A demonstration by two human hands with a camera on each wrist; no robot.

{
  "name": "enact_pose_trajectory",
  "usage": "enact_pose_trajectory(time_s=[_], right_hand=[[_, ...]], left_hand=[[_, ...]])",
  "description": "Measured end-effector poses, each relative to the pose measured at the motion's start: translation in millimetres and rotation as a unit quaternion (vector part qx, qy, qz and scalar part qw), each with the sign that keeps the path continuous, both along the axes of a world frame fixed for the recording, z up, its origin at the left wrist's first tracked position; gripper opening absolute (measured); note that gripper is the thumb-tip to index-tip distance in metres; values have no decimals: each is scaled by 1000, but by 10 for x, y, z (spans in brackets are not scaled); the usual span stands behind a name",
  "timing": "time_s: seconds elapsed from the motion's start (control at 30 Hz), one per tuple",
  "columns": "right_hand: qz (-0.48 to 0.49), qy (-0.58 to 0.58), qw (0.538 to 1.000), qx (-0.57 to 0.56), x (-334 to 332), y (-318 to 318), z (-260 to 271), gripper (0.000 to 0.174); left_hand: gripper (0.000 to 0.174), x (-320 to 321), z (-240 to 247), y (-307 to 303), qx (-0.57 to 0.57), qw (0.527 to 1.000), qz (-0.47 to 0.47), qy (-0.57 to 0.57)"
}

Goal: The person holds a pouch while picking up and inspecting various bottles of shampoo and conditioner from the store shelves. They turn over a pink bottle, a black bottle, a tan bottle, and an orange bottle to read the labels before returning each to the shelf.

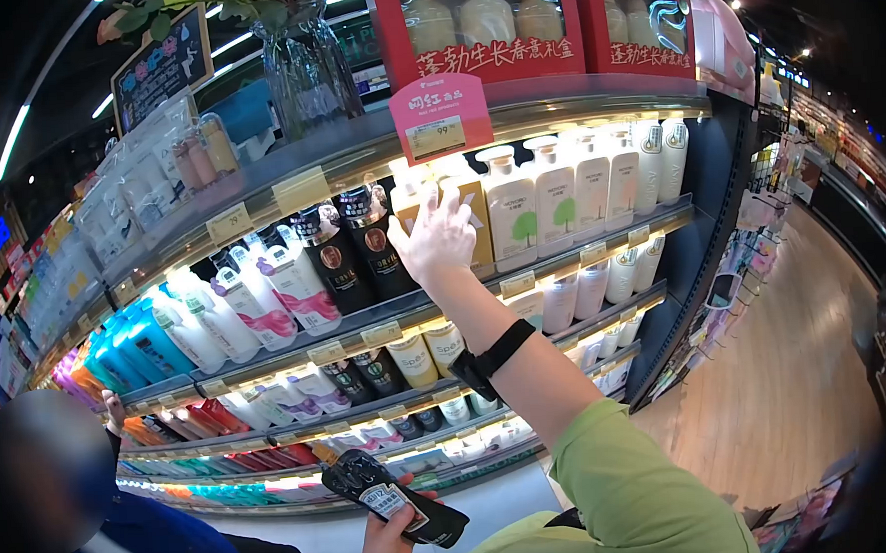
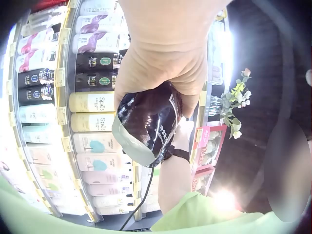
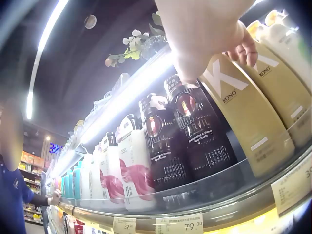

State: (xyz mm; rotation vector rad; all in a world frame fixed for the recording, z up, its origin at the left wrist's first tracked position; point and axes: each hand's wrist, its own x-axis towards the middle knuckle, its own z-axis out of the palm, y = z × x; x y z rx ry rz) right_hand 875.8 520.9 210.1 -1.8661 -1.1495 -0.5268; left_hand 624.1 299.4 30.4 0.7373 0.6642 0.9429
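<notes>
In the head view my left hand (image 1: 385,545) grips a black pouch (image 1: 415,508) with a white printed label and an orange spout, held low in front of the shelves. Up close in the left wrist view, the fingers of that hand (image 2: 163,66) wrap the glossy pouch (image 2: 151,117). My right hand (image 1: 436,245), a black band on its wrist, is raised to the upper shelf with fingers spread over a gold bottle (image 1: 478,225). In the right wrist view this hand (image 3: 204,39) overlaps the top of the gold KONO bottle (image 3: 243,112), fingertips beside its upper edge.
Black bottles (image 3: 202,126) stand left of the gold ones, white pump bottles (image 1: 554,196) right. Price tags line the shelf edge (image 1: 381,335). Red gift boxes (image 1: 490,34) and a flower vase (image 1: 307,73) top the unit. A person in blue (image 1: 161,532) stands at left.
</notes>
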Motion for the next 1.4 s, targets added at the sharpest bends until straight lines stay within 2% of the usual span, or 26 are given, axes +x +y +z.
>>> enact_pose_trajectory(time_s=[0.1, 0.17, 0.3, 0.4, 0.43, 0.63, 0.7, 0.73, 0.77, 0.83, 0.9, 0.97, 1.03, 1.1, 1.17, 1.33, 1.4], right_hand=[[7, -8, 1000, 16, 52, 40, -12, 59], [15, -17, 999, -28, 93, 43, -4, 56], [21, -51, 998, -35, 217, 41, -24, 54], [86, -76, 990, -78, 326, -101, 34, 56], [61, -74, 995, -21, 336, -169, 62, 52], [67, -85, 994, -32, 632, -267, 49, 45], [112, -55, 992, -24, 679, -312, 11, 47], [144, -71, 986, 39, 716, -323, -42, 46], [159, -99, 978, 96, 754, -409, -131, 43], [169, -99, 977, 83, 716, -706, -310, 34], [303, -82, 946, 78, 762, -871, -932, 26], [345, -58, 932, -94, 812, -1193, -1521, 24], [344, 29, 928, -138, 1030, -1295, -2207, 19], [294, 36, 946, -129, 1333, -1318, -2544, 23], [231, 92, 963, -102, 1530, -1291, -2463, 31], [219, 62, 973, 25, 1741, -899, -2287, 52], [209, 61, 976, 23, 1728, -759, -2283, 55]], left_hand=[[53, 12, -10, -18, -3, 1000, 4, 6], [53, 9, -27, -17, -6, 1000, -5, -2], [52, 34, -49, -35, -2, 1000, -7, -8], [52, 20, -116, -53, -7, 1000, -2, -9], [52, 24, -144, -48, -4, 1000, -1, -16], [52, 24, -206, -85, -18, 1000, 13, -21], [53, 47, -207, -117, -33, 999, 15, -17], [53, 67, -206, -129, -28, 999, 27, -6], [52, 86, -211, -136, -23, 999, 37, 6], [52, 106, -252, -147, -28, 999, 35, 11], [55, 115, -304, -146, -38, 997, 54, -28], [54, 135, -352, -165, -51, 997, 56, -31], [54, 164, -390, -166, -42, 995, 86, -1], [54, 201, -397, -183, -43, 995, 88, 13], [54, 248, -393, -195, -45, 994, 102, 11], [58, 398, -464, -232, -76, 990, 116, -14], [59, 473, -459, -288, -72, 990, 118, -7]])
